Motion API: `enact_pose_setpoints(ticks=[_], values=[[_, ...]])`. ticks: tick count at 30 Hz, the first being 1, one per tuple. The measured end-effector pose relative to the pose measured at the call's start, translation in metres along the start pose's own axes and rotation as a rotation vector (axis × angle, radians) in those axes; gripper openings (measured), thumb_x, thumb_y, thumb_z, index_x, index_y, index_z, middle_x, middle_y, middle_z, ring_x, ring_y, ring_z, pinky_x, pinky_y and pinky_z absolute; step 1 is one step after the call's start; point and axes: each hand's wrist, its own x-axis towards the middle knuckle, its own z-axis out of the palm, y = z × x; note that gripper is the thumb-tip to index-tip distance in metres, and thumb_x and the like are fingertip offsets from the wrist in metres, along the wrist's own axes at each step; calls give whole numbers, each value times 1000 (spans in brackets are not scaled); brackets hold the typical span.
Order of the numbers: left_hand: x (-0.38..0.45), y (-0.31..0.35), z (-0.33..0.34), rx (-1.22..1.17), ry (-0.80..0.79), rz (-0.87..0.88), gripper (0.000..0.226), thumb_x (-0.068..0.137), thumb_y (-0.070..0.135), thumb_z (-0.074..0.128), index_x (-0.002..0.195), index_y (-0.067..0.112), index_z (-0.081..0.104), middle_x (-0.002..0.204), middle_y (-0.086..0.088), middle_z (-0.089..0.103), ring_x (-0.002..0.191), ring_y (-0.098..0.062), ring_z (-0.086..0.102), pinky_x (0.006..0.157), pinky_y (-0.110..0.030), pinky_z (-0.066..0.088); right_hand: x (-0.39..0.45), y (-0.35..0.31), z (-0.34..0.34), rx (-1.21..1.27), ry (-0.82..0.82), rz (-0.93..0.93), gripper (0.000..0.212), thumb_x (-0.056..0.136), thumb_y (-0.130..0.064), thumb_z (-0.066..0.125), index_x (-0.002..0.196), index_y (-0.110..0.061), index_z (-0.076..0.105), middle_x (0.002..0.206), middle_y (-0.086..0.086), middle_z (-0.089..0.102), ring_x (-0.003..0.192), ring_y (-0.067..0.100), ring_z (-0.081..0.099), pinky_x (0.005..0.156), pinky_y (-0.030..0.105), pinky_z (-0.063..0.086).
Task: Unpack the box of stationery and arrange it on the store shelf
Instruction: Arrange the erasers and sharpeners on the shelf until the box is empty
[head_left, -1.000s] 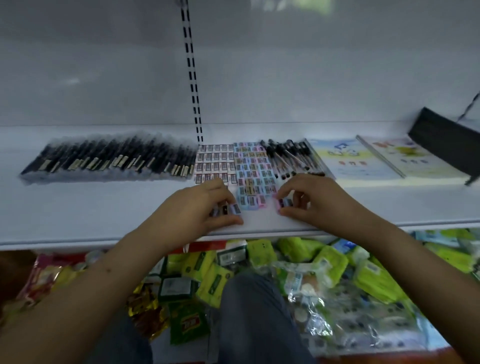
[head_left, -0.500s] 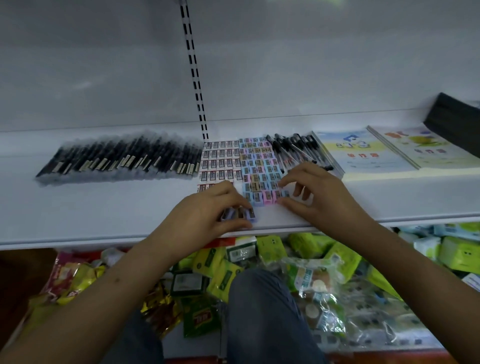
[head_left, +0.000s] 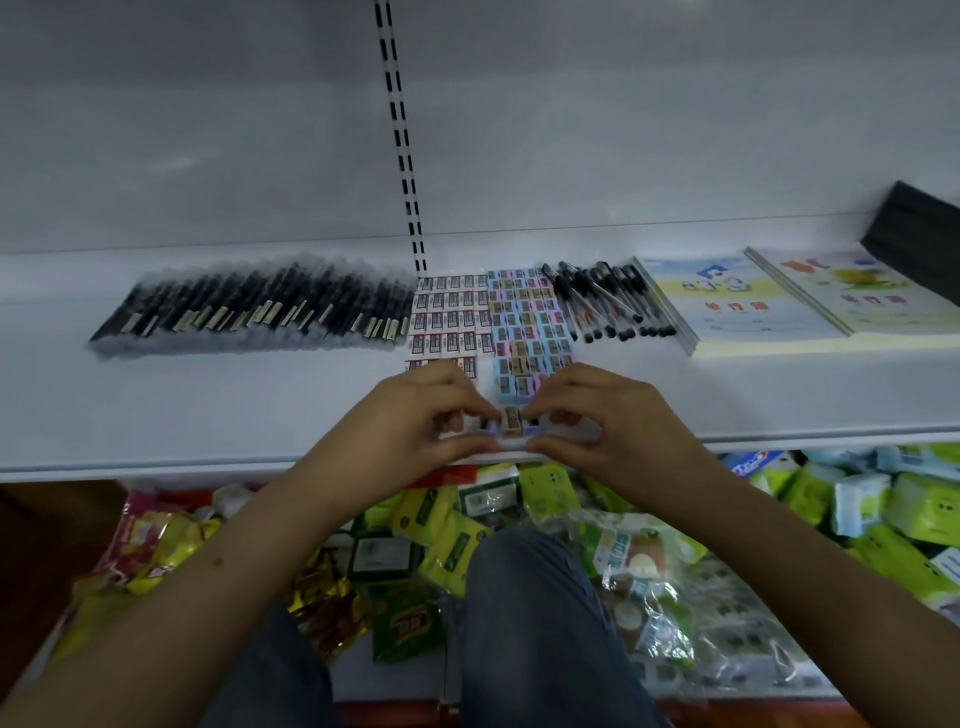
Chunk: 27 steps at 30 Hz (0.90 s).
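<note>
Left hand: your left hand (head_left: 410, 431) sits at the shelf's front edge, fingers curled, its grip pinching the left end of a short row of small sharpeners (head_left: 511, 422).
Right hand: your right hand (head_left: 608, 426) mirrors it, grip pinched on the row's right end; a tan sharpener shows between your fingertips.
Shelf: the white shelf (head_left: 208, 405) carries everything.
Sharpener block: pastel sharpeners (head_left: 527, 322) lie in rows just behind your hands.
Erasers: white erasers (head_left: 452, 317) touch that block's left side.
Pens: bagged black pens (head_left: 260, 306) far left; loose pens (head_left: 608, 301) right of the sharpeners.
Books: exercise books (head_left: 743, 306) further right.
</note>
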Motion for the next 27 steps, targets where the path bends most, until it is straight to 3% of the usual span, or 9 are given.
enact_pose_setpoints(ticks=[3, 8, 13, 23, 27], values=[[3, 5, 12, -7, 37, 36, 19, 84, 35, 73, 100, 25, 73, 93, 13, 60, 80, -2, 59, 72, -24, 52, -3, 0, -3, -13, 44, 14, 17, 78, -28, 81, 90, -20, 73, 91, -7, 65, 84, 2, 58, 77, 10, 44], [13, 11, 24, -49, 79, 31, 32, 81, 48, 67, 100, 23, 71, 91, 8, 61, 78, -5, 58, 71, -27, 51, -3, 4, -8, -17, 65, 77, 15, 78, -23, 81, 89, -19, 72, 87, -9, 60, 74, 2, 55, 72, 12, 47], [17, 8, 27, 14, 110, 13, 21, 84, 36, 74, 100, 22, 70, 89, 8, 60, 77, -4, 56, 69, -27, 51, 1, 7, -2, -29, 72, 86, 18, 78, -21, 81, 90, -15, 69, 86, -5, 60, 73, 5, 53, 72, 14, 45], [15, 7, 28, 8, 134, -18, 19, 83, 31, 77, 98, 22, 69, 83, 11, 57, 77, -5, 54, 66, -10, 39, 1, 9, 0, -12, 69, 69, 16, 78, -16, 80, 86, -16, 66, 86, -5, 60, 77, 5, 53, 73, 3, 40], [16, 7, 29, 12, 141, -37, 20, 82, 30, 78, 98, 22, 69, 82, 12, 57, 77, -6, 55, 66, -10, 39, 3, 10, 1, -15, 69, 65, 15, 79, -16, 79, 87, -16, 66, 87, -6, 59, 77, 2, 51, 74, 2, 38]])
